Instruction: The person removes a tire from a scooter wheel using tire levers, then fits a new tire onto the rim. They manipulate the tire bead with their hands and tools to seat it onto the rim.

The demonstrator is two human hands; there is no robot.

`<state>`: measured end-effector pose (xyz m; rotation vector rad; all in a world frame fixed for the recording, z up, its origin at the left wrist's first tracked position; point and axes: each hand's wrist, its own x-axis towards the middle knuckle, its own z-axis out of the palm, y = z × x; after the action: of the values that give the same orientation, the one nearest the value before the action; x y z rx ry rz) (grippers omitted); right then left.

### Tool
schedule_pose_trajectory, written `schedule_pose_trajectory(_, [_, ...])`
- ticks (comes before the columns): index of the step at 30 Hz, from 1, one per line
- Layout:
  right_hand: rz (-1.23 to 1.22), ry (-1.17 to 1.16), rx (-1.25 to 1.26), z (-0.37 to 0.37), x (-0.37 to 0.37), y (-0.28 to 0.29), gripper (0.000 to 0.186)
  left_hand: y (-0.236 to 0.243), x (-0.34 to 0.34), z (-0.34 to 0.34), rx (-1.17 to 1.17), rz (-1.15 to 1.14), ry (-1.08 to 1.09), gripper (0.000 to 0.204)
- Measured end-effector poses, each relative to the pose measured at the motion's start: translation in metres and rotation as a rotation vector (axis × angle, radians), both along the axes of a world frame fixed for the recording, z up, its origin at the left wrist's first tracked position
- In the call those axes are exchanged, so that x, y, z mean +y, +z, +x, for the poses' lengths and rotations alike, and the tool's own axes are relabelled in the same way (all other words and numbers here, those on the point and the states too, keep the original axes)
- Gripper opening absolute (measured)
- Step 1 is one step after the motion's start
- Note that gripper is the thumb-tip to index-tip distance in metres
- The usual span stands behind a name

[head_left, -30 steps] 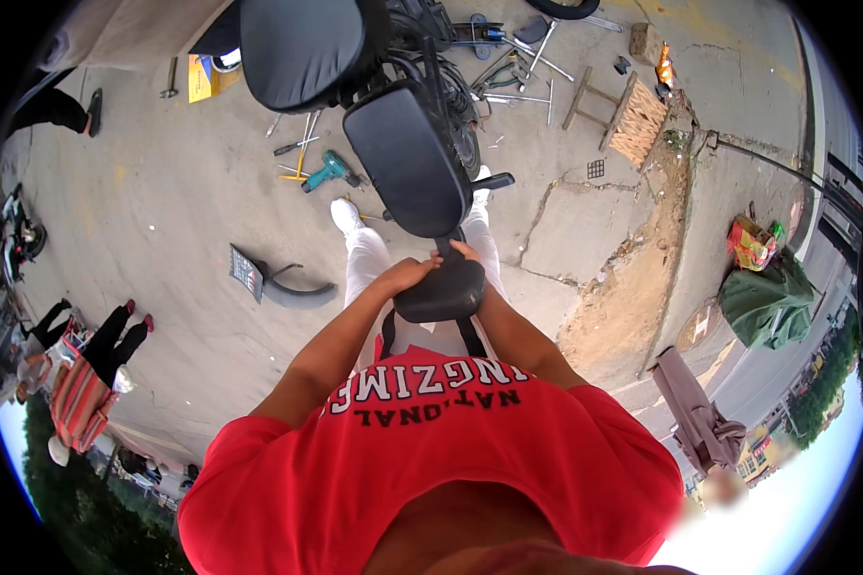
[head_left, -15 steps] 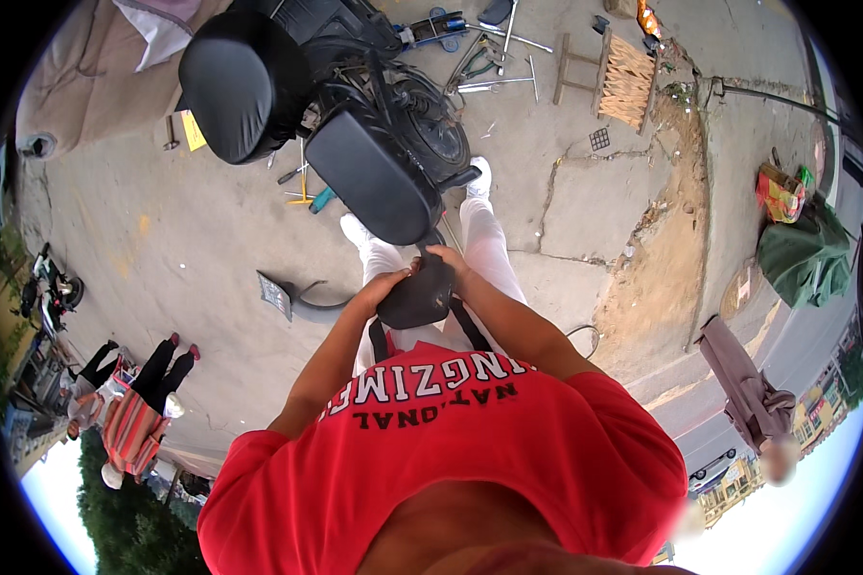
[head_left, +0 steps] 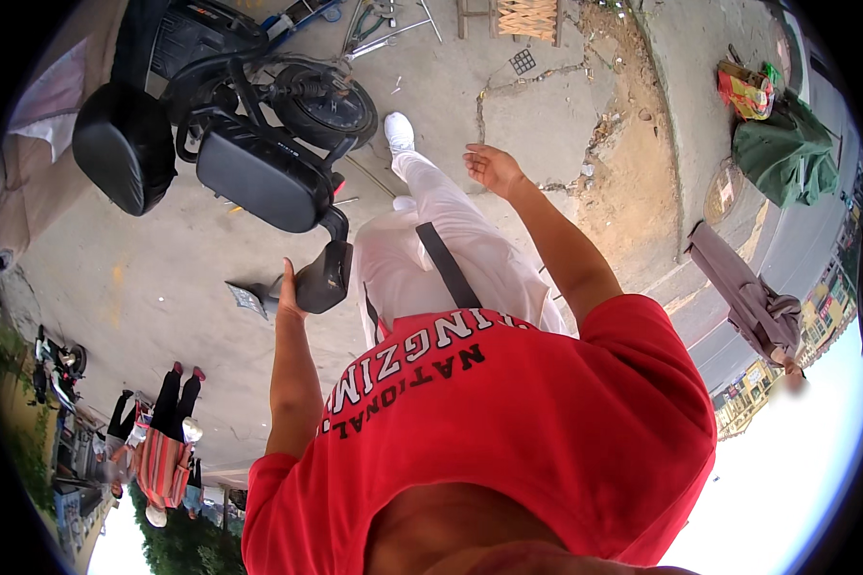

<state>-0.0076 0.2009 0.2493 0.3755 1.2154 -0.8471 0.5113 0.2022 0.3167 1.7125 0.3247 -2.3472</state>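
My left hand (head_left: 289, 289) lies against the left side of a small black padded piece, like a backrest (head_left: 324, 278), with its fingers stretched upward. A bent black bracket joins this piece to the end of a long black seat (head_left: 264, 177) on a two-wheeler, whose wheel (head_left: 328, 107) shows beyond it. My right hand (head_left: 494, 171) is out over the concrete, right of my legs, holding nothing, its fingers partly apart. A larger black padded seat (head_left: 125, 149) stands to the left of the long seat.
Pliers (head_left: 366, 24) and metal wrenches lie at the far side near a small wooden stool (head_left: 527, 19). A black fender-like part (head_left: 249, 295) rests on the ground at left. Broken concrete (head_left: 594, 134) runs along the right, with a green cover (head_left: 786, 149) beyond. Other people stand farther off.
My right hand has left the backrest and swung outward to the right. My left hand has stayed at its left side. The view and my body have turned, so the two-wheeler sits farther left.
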Motion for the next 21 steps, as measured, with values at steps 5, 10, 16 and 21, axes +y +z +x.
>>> schedule_pose_trajectory(5, [0.276,-0.133,0.414,-0.135,0.116,-0.004,0.022,-0.066,0.085,0.025,0.027,-0.076,0.45,0.065])
schedule_pose_trajectory(10, [0.377,0.11,0.592,-0.172,0.154,-0.002,0.024,-0.105,0.135,-0.059,-0.235,-0.006,0.423,0.05])
schedule_pose_trajectory(16, [-0.162,1.212,0.494,-0.13,0.059,-0.004,0.024,-0.139,0.193,-0.202,-0.444,-0.774,-0.893,0.02])
schedule_pose_trajectory(21, [-0.343,1.534,0.397,-0.098,0.023,-0.014,0.024,-0.123,0.182,-0.303,-0.524,-0.879,-0.798,0.027])
